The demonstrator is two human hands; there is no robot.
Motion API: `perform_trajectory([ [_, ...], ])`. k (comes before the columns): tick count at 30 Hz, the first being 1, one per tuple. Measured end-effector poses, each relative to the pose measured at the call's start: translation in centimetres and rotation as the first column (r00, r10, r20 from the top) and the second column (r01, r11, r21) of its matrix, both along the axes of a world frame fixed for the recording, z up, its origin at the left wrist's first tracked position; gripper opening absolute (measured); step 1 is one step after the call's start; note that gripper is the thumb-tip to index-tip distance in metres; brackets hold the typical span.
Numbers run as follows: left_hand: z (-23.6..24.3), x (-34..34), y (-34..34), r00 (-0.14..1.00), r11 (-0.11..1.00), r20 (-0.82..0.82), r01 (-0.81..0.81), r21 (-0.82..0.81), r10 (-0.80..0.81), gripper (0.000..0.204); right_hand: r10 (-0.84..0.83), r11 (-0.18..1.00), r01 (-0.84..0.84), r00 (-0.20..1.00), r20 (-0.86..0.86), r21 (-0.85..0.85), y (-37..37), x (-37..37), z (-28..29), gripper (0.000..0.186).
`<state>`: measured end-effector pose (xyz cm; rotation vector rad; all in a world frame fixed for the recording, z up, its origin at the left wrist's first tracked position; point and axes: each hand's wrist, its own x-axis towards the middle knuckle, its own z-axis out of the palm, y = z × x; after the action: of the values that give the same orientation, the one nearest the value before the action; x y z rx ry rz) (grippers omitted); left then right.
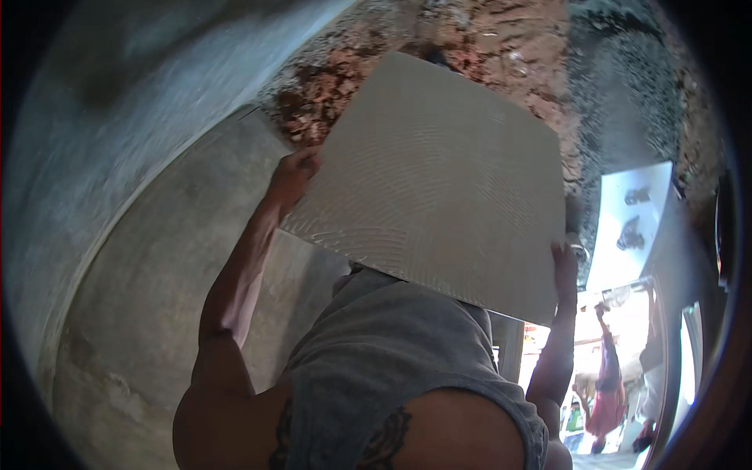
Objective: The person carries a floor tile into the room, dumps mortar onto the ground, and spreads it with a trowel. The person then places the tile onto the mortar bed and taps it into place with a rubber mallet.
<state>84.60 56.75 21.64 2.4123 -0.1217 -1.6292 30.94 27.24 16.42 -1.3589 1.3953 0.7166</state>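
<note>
A large square grey tile [439, 180], its upper face coated with combed, ridged adhesive, is held out in front of my body, its near edge by my waist. My left hand [294, 174] grips its left edge with fingers closed round it. My right hand [564, 266] holds the right edge lower down, its fingers partly hidden by the tile.
A pale wall [102, 117] curves up the left above smooth grey concrete [149, 305]. Rough reddish rubble [501, 55] lies beyond the tile. At right, a white board [630, 258] with dark lumps lies on grey ground, near a bright opening where a person [603, 399] in red stands.
</note>
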Motion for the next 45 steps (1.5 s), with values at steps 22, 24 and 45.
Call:
perform_trajectory([
  [22, -0.2, -0.4, 3.5, 0.999, 0.998, -0.003, -0.045, -0.034, 0.044, 0.045, -0.193, 0.980, 0.191, 0.981, 0.034, 0.059, -0.3, 1.8, 0.3, 0.061],
  [24, -0.6, -0.3, 4.4, 0.999, 0.998, -0.002, -0.035, -0.044, 0.035, 0.047, -0.182, 0.982, 0.180, 0.983, 0.018, 0.052, -0.3, 1.7, 0.0, 0.061],
  [45, -28.0, -20.4, -16.8, 0.879, 0.757, -0.353, 0.014, -0.654, -0.321, 0.035, 0.098, 0.728, -0.074, 0.995, -0.003, -0.681, -22.4, 10.0, 26.8, 0.068],
])
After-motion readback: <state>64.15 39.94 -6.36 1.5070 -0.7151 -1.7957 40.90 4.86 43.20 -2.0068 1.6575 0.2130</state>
